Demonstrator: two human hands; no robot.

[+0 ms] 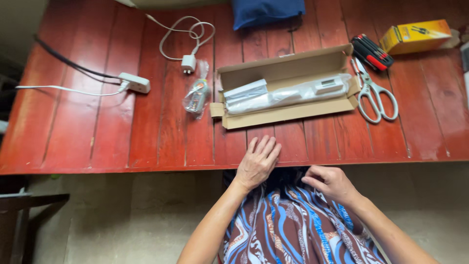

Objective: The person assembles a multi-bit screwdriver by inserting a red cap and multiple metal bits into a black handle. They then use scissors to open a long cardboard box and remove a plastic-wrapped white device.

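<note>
Hands of 1 seated person show at the near edge of a red plank surface (97,142). The left hand (257,164) lies flat and open on the planks, fingers spread, holding nothing. The right hand (331,183) sits just off the edge, over a patterned lap, fingers loosely curled; nothing shows in its grip.

Just beyond the left hand lies the cardboard box (286,88), long, shallow and open, its flaps folded back. Inside it rests a long white device in a clear plastic sleeve (293,94), running the box's length.

The box looks light and fairly stiff, though its loose flaps would likely bend, so a grip on both long sides seems safest. The sleeve is probably slippery, and the device inside looks rigid and possibly fragile at its small display end; the middle of its body seems the best hold.

Right of the box, touching its end flap, lie white-handled scissors (373,93), with a screwdriver set (372,52) and a yellow carton (415,35) beyond them. Left of the box sit a small bagged item (197,95), a white charger with cable (188,62), and farther left a white power strip (134,83). Beyond the box lies a blue cloth (266,12).
</note>
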